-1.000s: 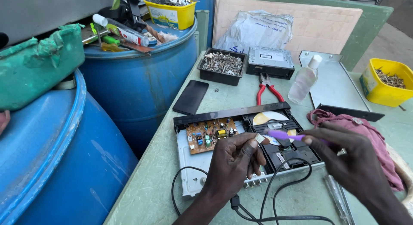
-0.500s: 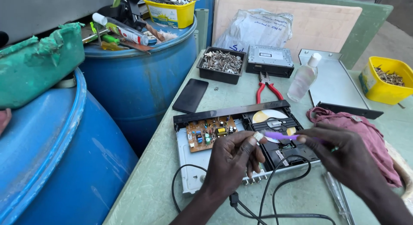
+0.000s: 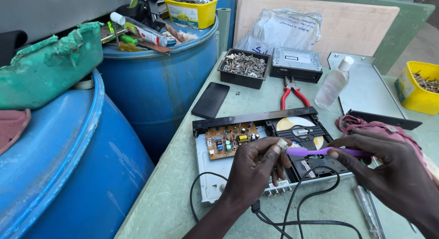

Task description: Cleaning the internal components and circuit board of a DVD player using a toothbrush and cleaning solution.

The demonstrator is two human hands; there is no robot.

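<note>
- while the opened disc player (image 3: 256, 152) lies on the green bench (image 3: 183, 175), the left hand (image 3: 254, 168) pinches a small white part (image 3: 282, 143) at the tip of a purple toothbrush (image 3: 320, 151); this grip is closed.
- the right hand (image 3: 388, 168) holds the toothbrush handle, grip closed around it, above the disc tray (image 3: 299, 129).
- the brown circuit board (image 3: 228, 138) sits just beside the fingers; i think a slip of the brush could knock its small components.
- the black cable (image 3: 302, 207) loops under both wrists and may catch and drag the player.
- red pliers (image 3: 292, 95) lie well apart.
</note>
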